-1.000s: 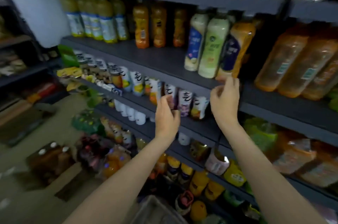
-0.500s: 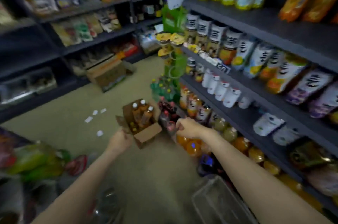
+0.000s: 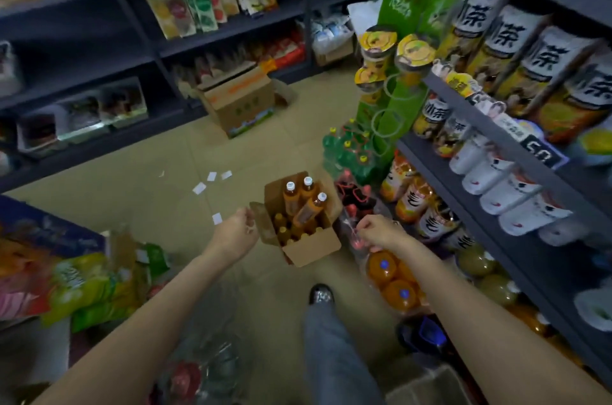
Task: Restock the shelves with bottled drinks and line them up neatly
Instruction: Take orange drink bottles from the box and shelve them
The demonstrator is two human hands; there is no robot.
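Observation:
An open cardboard box stands on the floor, holding several orange drink bottles with white caps. My left hand hovers just left of the box's flap, fingers loosely curled, holding nothing. To the right of the box is my right hand, above a shrink-wrapped pack of dark bottles with red caps; whether it touches the wrap is unclear. The shelf unit on the right carries rows of bottled drinks and white cups.
Shrink-wrapped orange bottles and green bottles sit on the floor by the shelf. A larger cardboard box stands farther down the aisle. Paper scraps lie on the floor. Packs of goods pile at left. My leg and shoe are below.
My view swung from the upper shelf down to the floor. Both hands left the shelf bottles and dropped toward the open box; over the last half second they barely moved.

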